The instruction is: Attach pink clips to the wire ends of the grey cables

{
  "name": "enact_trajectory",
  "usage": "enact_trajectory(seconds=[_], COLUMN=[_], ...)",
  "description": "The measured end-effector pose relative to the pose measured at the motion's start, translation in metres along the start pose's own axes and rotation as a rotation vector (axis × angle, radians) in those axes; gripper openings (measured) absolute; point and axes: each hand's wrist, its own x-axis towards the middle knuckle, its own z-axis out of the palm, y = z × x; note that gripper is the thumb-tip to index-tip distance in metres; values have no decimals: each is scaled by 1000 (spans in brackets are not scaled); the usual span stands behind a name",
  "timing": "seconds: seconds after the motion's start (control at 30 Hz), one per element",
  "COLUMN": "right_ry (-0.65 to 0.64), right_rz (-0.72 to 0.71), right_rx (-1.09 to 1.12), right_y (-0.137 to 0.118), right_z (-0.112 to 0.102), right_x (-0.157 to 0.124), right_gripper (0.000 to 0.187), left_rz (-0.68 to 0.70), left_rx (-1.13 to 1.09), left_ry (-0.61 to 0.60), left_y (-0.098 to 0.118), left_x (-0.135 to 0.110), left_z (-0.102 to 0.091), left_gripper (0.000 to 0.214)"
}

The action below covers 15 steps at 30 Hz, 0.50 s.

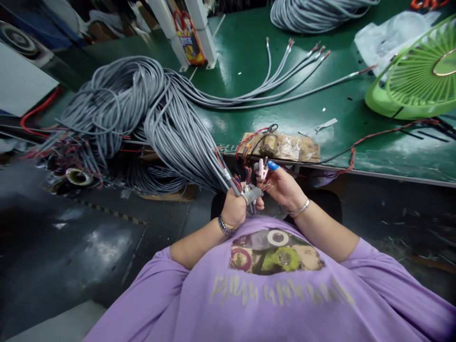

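Note:
My left hand [235,207] is closed round the ends of several grey cables [251,194], held low in front of my body. Thin coloured wires [247,176] fan out from the cut sheaths there. Close by on the right, my right hand [283,187] has its fingers bent in at the wire tips, and a blue cover sits on one fingertip. A pale pink clip-like piece [262,169] stands between that fingertip and the wires. What the right fingers pinch is too small to make out.
Behind the hands, a stained wooden block [285,146] lies at the edge of the green table [245,66]. A big heap of grey cable [131,95] hangs over the edge at left. A green fan [416,71] stands at right, near a twisted red-black cord [388,130].

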Motion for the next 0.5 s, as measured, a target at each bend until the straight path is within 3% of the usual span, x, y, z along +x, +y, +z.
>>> enact_trajectory(seconds=[0.2, 0.33, 0.5], right_ry=[45, -61, -93], right_rz=[-102, 52, 113], right_rx=[-23, -20, -1], right_y=[10, 14, 13], right_z=[-2, 0, 0], right_x=[6, 7, 12], right_gripper=[45, 57, 59], left_rz=[10, 34, 13], left_rx=[-8, -12, 17], left_ry=[24, 1, 9], left_y=[0, 0, -1], left_x=[4, 6, 7], left_z=[4, 6, 7], left_gripper=[34, 32, 36])
